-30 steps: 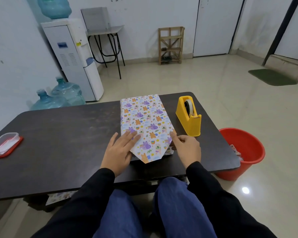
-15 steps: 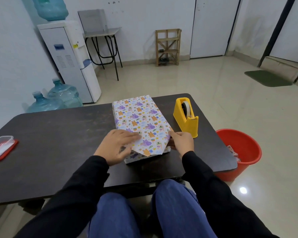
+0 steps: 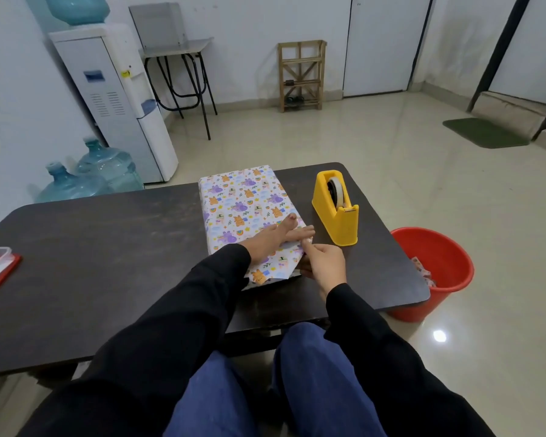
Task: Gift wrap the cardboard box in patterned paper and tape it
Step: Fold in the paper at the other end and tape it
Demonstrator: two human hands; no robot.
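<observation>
Wrapped box point(image 3: 243, 197) lies under left fingers point(image 3: 297, 232); right fingers point(image 3: 307, 246) pinch its edge.

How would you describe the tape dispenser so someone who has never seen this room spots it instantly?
Start at the dark table. Near its right end, beside the wrapped box, stands the tape dispenser. It is the only bright yellow thing there, a wedge holding a roll of tape.

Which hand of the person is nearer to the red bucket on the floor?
The right. The right hand pinches the patterned paper at the box's right edge, on the side of the red bucket; the left hand lies flat across the paper, farther from it.
</observation>
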